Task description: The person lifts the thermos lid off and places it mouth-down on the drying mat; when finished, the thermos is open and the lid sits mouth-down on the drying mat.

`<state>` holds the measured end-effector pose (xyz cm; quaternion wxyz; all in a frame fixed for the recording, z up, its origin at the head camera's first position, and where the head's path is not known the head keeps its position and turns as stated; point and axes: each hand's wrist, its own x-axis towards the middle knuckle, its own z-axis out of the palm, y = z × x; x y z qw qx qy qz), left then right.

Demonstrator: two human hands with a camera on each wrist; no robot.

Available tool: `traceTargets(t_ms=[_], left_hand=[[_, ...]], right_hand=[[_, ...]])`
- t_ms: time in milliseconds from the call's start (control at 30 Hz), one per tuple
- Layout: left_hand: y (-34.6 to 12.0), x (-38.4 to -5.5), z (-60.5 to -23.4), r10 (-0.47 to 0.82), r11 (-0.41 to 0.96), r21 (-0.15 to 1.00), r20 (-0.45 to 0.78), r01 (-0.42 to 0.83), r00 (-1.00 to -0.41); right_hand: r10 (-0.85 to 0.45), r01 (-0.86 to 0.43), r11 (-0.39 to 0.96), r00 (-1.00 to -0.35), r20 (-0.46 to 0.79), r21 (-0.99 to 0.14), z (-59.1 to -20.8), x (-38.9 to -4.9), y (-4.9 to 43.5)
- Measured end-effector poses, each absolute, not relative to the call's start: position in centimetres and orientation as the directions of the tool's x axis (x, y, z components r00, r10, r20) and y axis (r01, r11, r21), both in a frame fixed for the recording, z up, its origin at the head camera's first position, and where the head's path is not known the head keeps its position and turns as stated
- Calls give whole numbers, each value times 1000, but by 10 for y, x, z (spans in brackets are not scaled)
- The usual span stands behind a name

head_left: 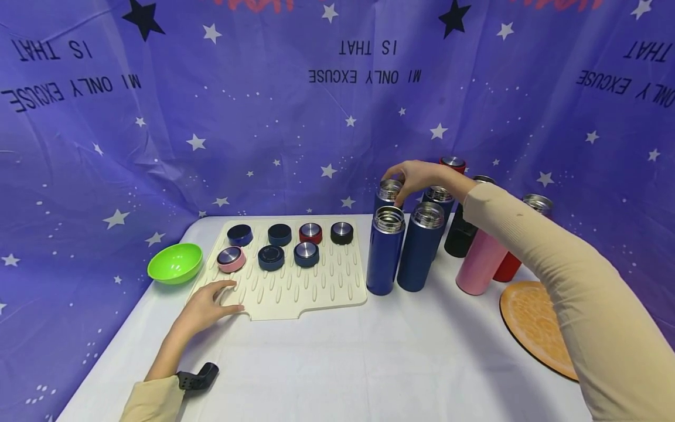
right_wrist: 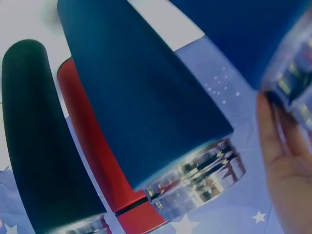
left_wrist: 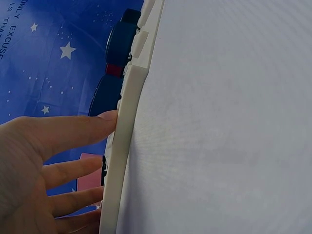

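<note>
My right hand [head_left: 416, 174] reaches over the bottles and grips the steel neck of a blue thermos bottle [head_left: 389, 189] in the back row. The right wrist view catches only part of the fingers [right_wrist: 269, 131] at that neck. In front stand a glossy blue thermos bottle [head_left: 384, 252] and a navy thermos bottle [head_left: 420, 249], both lidless. My left hand [head_left: 203, 313] rests with spread fingers at the front left edge of a cream ridged board [head_left: 327, 293]. Closest to it is a pink lid [head_left: 231, 259]; its thumb touches the board's edge in the left wrist view.
Several more lids, among them a red lid [head_left: 310, 232] and a black lid [head_left: 341, 232], sit on the board. A green bowl [head_left: 176, 264] stands at left. Behind the right arm are a pink bottle [head_left: 477, 264], black bottle [head_left: 459, 237] and red bottle [head_left: 508, 268]. An orange-patterned mat [head_left: 532, 322] lies at right.
</note>
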<state>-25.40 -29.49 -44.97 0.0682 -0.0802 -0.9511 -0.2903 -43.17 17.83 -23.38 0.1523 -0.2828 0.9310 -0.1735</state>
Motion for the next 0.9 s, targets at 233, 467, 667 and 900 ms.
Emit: traceTargets(t_ms=[233,467,667,900], left_hand=[[-294,-253,-448,113,819,540,180,194,-977],[-293,-253,-449,117,820,536,185,200,-976],[-293,-253,-448,119,822,533,186,202,-975],[-293,-252,-448,109,823,538,168,183,-980]], right_hand=[[-650,-462,718,-713,-264,-521,-231,-436,177],[-672,-488,701,-696,-252,-521,-233,-440,181],[-680,-494,678,-702,-210,-544,-222,-438,190],[-650,-523,707,-746,-145,-476,-200,-435,206]])
